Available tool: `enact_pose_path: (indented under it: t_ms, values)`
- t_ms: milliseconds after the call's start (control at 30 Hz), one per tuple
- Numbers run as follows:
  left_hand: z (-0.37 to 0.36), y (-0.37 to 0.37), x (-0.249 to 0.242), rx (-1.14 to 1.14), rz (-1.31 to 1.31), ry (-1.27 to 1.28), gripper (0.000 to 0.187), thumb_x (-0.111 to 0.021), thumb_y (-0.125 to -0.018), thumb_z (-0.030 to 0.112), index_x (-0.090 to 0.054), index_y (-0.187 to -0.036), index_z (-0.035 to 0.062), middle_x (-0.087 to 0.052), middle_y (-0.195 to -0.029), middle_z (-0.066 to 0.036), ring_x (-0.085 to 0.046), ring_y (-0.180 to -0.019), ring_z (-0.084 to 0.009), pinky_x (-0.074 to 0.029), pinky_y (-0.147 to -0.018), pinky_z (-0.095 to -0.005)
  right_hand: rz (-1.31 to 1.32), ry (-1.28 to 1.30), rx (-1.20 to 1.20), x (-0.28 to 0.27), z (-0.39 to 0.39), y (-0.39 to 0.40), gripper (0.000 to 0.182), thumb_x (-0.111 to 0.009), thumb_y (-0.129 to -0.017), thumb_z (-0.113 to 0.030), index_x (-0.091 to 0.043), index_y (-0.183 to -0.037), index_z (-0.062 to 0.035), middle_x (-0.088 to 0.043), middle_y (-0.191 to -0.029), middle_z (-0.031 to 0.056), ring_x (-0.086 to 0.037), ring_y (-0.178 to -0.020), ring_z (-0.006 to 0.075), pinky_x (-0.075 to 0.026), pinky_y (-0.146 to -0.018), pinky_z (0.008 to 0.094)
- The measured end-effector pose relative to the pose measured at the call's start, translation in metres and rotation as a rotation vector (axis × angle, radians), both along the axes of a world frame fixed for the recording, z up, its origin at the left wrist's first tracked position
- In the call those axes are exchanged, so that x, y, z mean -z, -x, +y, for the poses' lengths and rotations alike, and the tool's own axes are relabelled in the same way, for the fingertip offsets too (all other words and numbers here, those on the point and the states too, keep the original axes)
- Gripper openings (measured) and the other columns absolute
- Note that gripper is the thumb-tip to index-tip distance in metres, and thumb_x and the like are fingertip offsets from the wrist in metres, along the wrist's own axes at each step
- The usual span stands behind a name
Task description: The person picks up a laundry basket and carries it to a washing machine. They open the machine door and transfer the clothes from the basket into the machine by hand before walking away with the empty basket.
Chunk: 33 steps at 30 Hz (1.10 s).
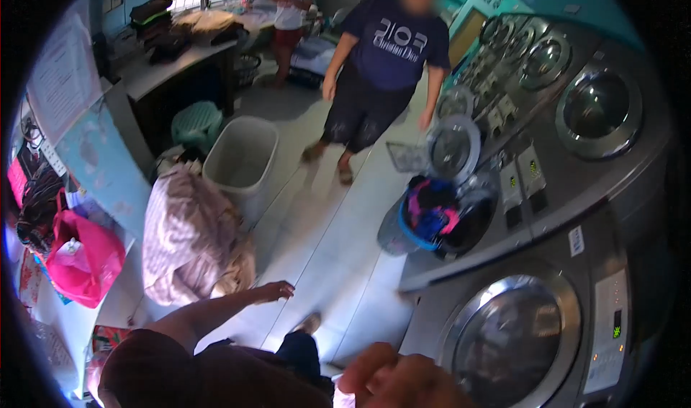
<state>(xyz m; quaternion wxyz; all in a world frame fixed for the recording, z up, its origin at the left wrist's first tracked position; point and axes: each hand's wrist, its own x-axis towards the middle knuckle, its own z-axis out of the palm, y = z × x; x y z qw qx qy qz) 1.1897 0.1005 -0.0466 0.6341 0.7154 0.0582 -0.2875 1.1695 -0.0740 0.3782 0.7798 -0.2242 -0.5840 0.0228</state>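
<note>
My left hand (272,292) hangs over the tiled floor with nothing in it, its fingers loosely apart. It is nearest to a heap of pale pink patterned cloth (188,235), just beyond the wrist, and does not touch it. Close to the camera at the bottom edge, my right hand (403,379) is blurred, its fingers curled in; whatever they may hold is hidden. Beside that hand is the round glass door of a front-loading machine (511,343), which is closed.
Ahead, a person in a dark shirt (392,48) stands in the aisle; another person (291,12) is behind. A blue-rimmed basket of clothes (410,228) sits below an open machine door (453,149). On the left are a white bin (245,156), green stool (197,124) and pink bag (86,257).
</note>
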Motion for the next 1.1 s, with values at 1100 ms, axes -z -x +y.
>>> enact_pose_path:
  t_ms: [1100]
  values:
    - [0.112, -0.193, 0.081, 0.52, 0.202, -0.163, 0.023, -0.054, -0.075, 0.012, -0.053, -0.097, 0.0029, -0.056, -0.078, -0.011, -0.057, -0.068, -0.0189, -0.047, -0.056, -0.0334, 2.3, 0.579, 1.2, 0.473, -0.133, 0.141, 0.031, -0.047, -0.082, -0.03, -0.048, -0.105, -0.0085, -0.06, -0.081, 0.0095, -0.057, -0.061, 0.0191, -0.044, -0.048, 0.0331]
